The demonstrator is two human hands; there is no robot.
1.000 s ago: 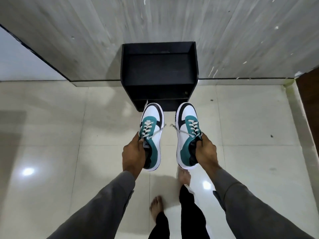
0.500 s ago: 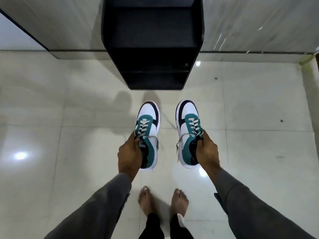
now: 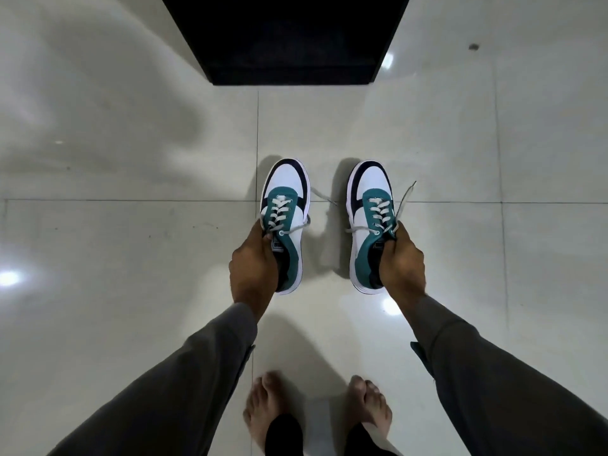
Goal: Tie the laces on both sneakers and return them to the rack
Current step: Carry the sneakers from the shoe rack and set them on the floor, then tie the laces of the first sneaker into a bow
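Near the person's bare feet, each hand's grip is curled into a sneaker's collar: left hand [image 3: 253,268] on the left sneaker [image 3: 285,222], right hand [image 3: 401,264] on the right sneaker [image 3: 370,222]. Both point toes-far toward the rack [image 3: 289,37], laces [image 3: 404,200] untied, so I judge setting down comes next.

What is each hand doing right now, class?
Left hand: closed, gripping the left sneaker at its collar.
Right hand: closed, gripping the right sneaker at its collar.

Glossy, smooth floor tiles [image 3: 131,258] mirror the lights. Beyond each grip, the sneakers [image 3: 285,205] look like smooth white and teal panels with woven cloth laces [image 3: 377,210]. The rack [image 3: 289,37] is matt black; the sleeves [image 3: 184,383] are matt cloth.
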